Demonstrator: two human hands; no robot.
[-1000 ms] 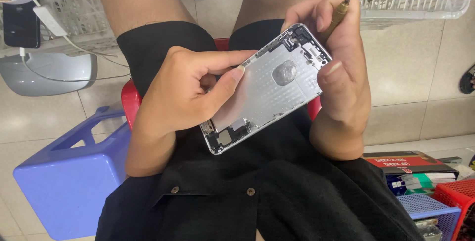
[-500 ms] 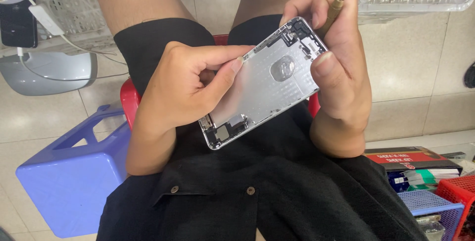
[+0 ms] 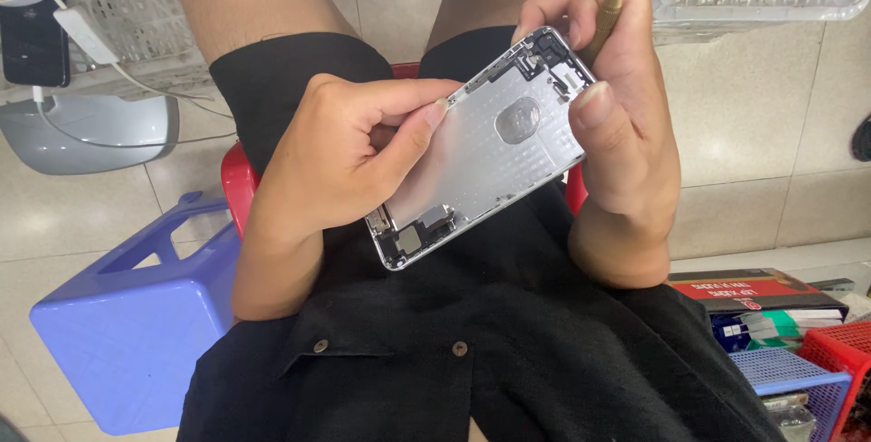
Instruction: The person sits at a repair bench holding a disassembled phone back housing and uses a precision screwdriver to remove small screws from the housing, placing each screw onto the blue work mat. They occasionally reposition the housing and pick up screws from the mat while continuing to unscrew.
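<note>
A flat black-and-red box [image 3: 758, 286] lies at right, above small blue-white packets [image 3: 771, 327]

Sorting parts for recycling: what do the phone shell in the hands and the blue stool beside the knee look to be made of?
Phone shell: likely metal, a matte silver-grey inner face with a machined dot pattern and a bright thin rim. Blue stool: looks like moulded plastic, one even colour, soft sheen, rounded edges and cut-out openings. Neither can be told for sure from the look alone.
</note>
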